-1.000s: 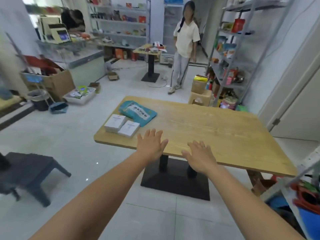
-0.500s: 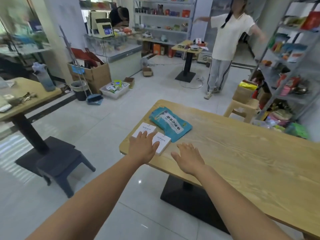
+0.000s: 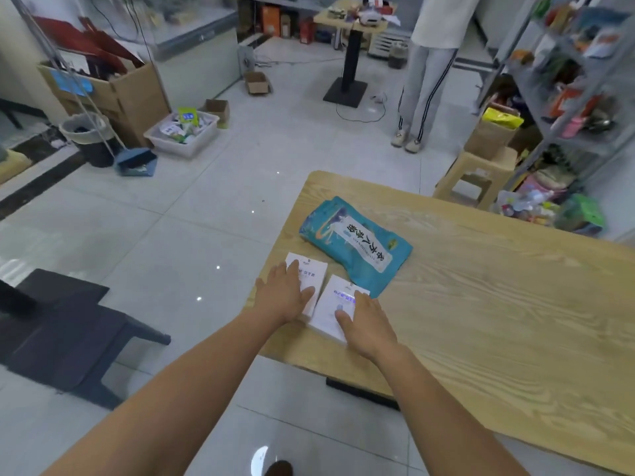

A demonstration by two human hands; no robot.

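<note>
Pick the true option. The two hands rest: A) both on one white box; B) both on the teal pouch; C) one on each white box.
C: the left hand lies on the left white box, the right hand on the right white box; neither touches the teal pouch.

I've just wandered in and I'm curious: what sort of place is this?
Probably a small shop or its stockroom: metal shelving is crammed with packaged goods, and a big cardboard box and a plastic tub of packets sit on the floor.
</note>
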